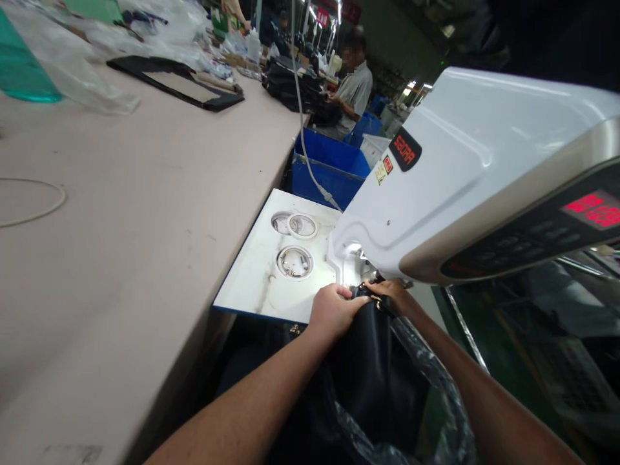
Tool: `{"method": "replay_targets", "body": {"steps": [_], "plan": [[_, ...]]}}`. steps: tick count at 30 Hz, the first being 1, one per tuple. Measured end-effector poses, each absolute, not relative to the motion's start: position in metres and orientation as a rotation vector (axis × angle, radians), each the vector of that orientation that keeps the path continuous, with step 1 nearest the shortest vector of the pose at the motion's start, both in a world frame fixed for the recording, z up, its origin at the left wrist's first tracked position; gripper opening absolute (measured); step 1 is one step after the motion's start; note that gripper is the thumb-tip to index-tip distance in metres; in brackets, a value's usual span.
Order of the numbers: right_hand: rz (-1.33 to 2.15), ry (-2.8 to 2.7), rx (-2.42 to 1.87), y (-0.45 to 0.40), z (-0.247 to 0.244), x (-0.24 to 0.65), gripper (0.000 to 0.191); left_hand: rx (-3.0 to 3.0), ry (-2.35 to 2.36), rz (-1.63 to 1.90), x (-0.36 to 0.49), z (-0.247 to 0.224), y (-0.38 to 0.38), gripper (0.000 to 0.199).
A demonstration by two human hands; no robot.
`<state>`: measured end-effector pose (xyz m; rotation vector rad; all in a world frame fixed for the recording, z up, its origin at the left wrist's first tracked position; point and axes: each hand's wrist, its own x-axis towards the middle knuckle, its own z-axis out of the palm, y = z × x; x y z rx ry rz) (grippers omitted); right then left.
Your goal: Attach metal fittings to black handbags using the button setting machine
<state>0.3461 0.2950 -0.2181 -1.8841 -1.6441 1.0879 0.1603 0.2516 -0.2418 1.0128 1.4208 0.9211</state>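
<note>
A black handbag (pixel 371 352) hangs below the head of a white machine (pixel 450 142) that has a red lit display. My left hand (pixel 334 310) grips the bag's upper edge from the left, thumb laid along it. From the right, my right hand (pixel 394 294) pinches the same edge close to a small gold-coloured metal fitting (pixel 376 301). The bag's handle (pixel 436 374), wrapped in clear plastic, loops down beside my right forearm. Where the bag's edge meets the machine is partly hidden by my fingers and the machine head.
Left of the machine is a white board (pixel 256 278) with round dishes (pixel 295 262) of small parts. A long pale table (pixel 121 226) runs along the left, bearing a black panel (pixel 179 81) and plastic sheeting. Beyond stand a blue bin (pixel 329 161) and a person (pixel 356 90).
</note>
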Motion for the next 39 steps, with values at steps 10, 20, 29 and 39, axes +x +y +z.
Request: {"method": "replay_targets", "body": {"steps": [10, 20, 29, 39], "plan": [[1.071, -1.693, -1.918, 0.292, -0.205, 0.327, 0.044, 0.995, 1.355, 1.000, 0.156, -0.248, 0.247, 0.035], [1.079, -1.598, -1.835, 0.296, -0.219, 0.339, 0.039, 1.015, 1.352, 0.962, 0.157, -0.246, 0.253, 0.037], [1.112, -1.582, -1.763, 0.294, -0.212, 0.334, 0.027, 0.977, 1.352, 1.004, 0.161, -0.246, 0.252, 0.036], [1.241, -1.474, -1.643, 0.306, -0.233, 0.340, 0.017, 0.830, 1.251, 0.952, 0.162, -0.237, 0.248, 0.038]]}}
